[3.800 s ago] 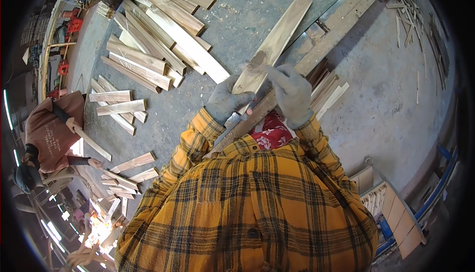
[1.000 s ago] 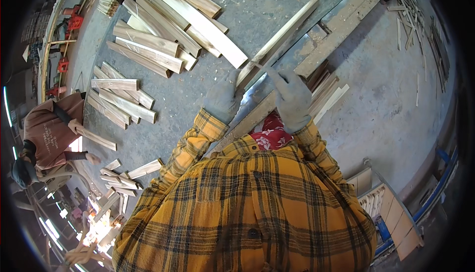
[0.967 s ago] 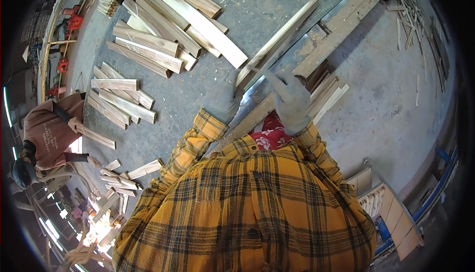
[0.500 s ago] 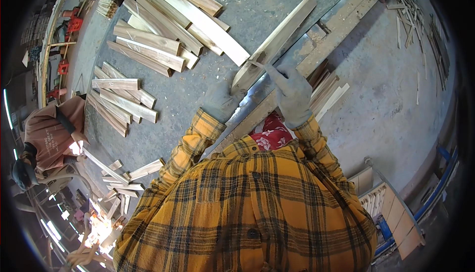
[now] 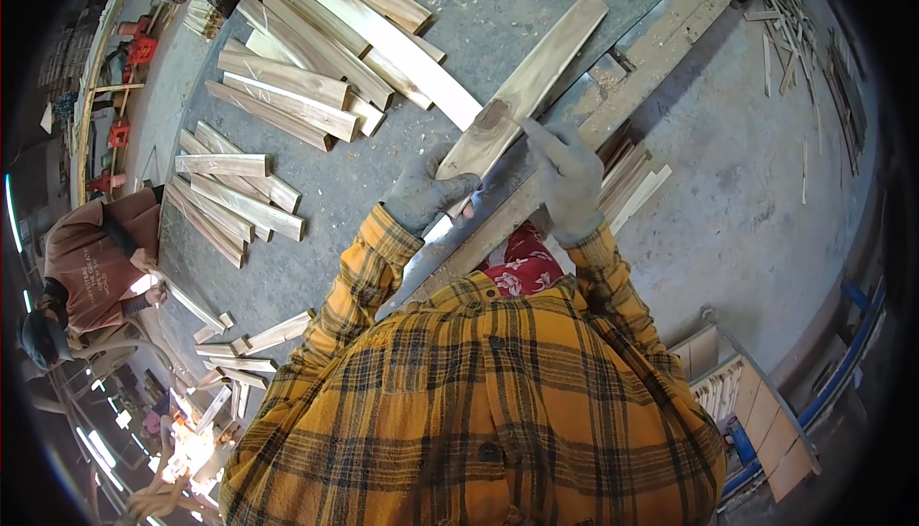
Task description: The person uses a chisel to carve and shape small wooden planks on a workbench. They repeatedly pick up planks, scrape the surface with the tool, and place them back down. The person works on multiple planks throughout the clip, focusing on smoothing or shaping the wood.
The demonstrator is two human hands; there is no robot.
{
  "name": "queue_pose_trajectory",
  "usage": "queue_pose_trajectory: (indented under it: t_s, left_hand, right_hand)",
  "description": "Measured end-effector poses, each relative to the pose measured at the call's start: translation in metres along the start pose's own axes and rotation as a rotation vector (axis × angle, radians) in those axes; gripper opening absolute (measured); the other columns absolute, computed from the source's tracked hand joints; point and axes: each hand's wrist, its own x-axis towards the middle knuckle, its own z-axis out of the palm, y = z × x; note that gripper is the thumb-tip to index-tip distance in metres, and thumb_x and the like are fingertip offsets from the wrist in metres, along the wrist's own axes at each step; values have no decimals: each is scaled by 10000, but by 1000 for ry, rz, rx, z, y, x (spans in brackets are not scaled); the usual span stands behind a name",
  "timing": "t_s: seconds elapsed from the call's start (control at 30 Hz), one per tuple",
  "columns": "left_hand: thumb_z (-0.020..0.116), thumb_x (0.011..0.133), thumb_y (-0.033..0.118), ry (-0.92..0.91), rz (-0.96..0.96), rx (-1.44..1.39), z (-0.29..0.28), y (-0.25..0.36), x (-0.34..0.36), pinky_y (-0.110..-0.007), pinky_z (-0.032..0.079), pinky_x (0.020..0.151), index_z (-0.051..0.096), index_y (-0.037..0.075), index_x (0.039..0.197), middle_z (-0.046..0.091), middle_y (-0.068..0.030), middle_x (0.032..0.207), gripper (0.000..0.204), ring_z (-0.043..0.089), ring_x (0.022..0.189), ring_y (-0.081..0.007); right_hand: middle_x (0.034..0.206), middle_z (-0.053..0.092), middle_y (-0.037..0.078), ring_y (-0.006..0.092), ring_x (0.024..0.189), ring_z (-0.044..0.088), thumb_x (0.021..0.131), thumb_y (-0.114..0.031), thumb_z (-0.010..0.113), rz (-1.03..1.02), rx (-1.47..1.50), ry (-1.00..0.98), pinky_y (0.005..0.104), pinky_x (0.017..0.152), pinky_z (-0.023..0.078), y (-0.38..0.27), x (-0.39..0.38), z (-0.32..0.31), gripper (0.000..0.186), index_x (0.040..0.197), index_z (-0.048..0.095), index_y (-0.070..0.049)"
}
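My gloved left hand [image 5: 426, 191] is closed on the near end of a wooden board [image 5: 536, 71], its thumb across the top face. The board slants away to the upper right, and a dark knot-like patch shows on its face. Just right of the board is my gloved right hand [image 5: 567, 181], its fingers mostly curled. A thin tip sticks out from it toward the dark patch, apart from the wood; whether this is a fingertip or a small tool I cannot make out.
Loose boards [image 5: 316, 76] lie fanned across the grey table [image 5: 354, 177], with a shorter group [image 5: 235, 191] nearer. A metal-faced edge [image 5: 593, 95] runs beside me. At left a person [image 5: 105, 248] handles wood strips. Offcuts [image 5: 790, 38] and a wooden crate [image 5: 747, 411] are at right.
The board has turned so its broad face shows upward, and my left thumb now lies over it. My right hand's tip has drawn back to the right, off the board.
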Motion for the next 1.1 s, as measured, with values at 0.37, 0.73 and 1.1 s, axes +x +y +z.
queue_pose_trajectory:
  t_s: [0.37, 0.73, 1.1]
  left_hand:
    - [639, 858, 59, 7, 36, 1, 2, -3, -1, -240, 515, 514, 448, -89, 1229, 620, -100, 861, 443, 628, 587, -147]
    - [646, 852, 55, -35, 31, -13, -5, -6, -3, -238, 519, 517, 452, -97, 1218, 617, -104, 846, 442, 625, 588, -143]
    - [652, 819, -27, -34, 130, -180, 22, -1, 15, -262, 558, 555, 409, -58, 1244, 628, -153, 924, 490, 641, 644, -174]
  right_hand:
    - [895, 587, 78, 256, 760, 595, 793, -17, 616, -126, -205, -113, 332, 632, 479, -27, -12, 3, 367, 1145, 655, -109]
    - [879, 562, 38, 253, 736, 591, 822, -85, 604, -51, -229, -105, 346, 588, 487, -17, -6, 10, 315, 1124, 655, -158]
    - [831, 619, -1, 56, 685, 540, 869, -68, 651, 861, 704, -18, 198, 590, 433, -37, 3, -11, 274, 1120, 635, 42]
